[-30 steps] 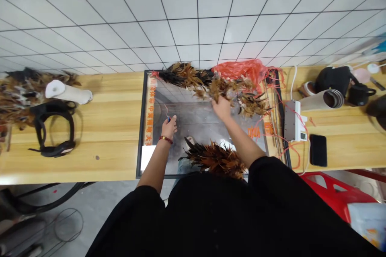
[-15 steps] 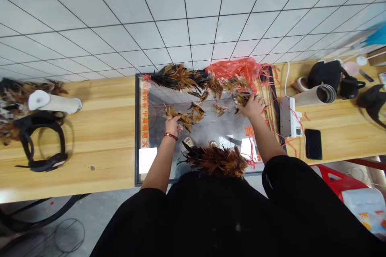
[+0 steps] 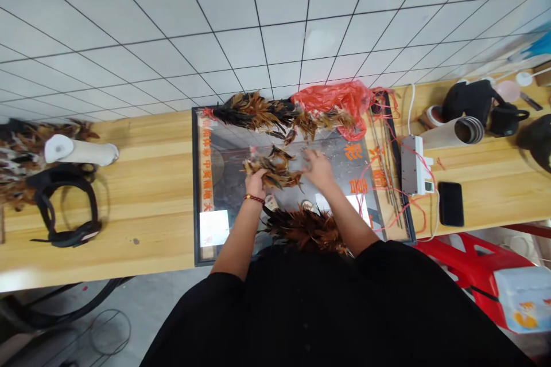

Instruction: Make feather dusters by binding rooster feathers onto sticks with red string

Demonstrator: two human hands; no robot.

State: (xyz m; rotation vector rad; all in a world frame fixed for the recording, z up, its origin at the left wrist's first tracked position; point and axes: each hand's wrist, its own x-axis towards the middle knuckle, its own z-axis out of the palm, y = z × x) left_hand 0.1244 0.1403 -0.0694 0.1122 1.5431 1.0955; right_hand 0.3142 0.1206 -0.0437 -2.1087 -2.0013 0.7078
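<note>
Brown-and-black feather bunch (image 3: 282,178): left hand gripping, right hand alongside

Bunch is mid-frame, over a black-framed glass panel (image 3: 195,189) with orange characters, panel lying on a pale yellow wood-grain table (image 3: 150,195). Left hand (image 3: 255,183), red beaded bracelet (image 3: 254,199) at the wrist, has thumb and fingers closed on the bunch's lower left edge. Right hand (image 3: 319,171) is just beside the right end, fingers spread and loosely bent, nothing in them; slightly blurred, can't tell whether fingertips touch feathers.

Around it: long black-and-golden-brown feather strip (image 3: 252,112) along the panel's top edge, upper centre of the frame; crumpled translucent red plastic bag (image 3: 333,97) right of that. Reddish-brown feather cluster (image 3: 307,229) lower centre, near the black-clothed torso. Thin brown sticks (image 3: 386,163) plus tangled pink-red string (image 3: 364,175) at the panel's right side. White-and-grey power box (image 3: 414,166) just past the panel, black phone (image 3: 451,205) right of it. White roll (image 3: 94,152) at left of the frame.
</note>
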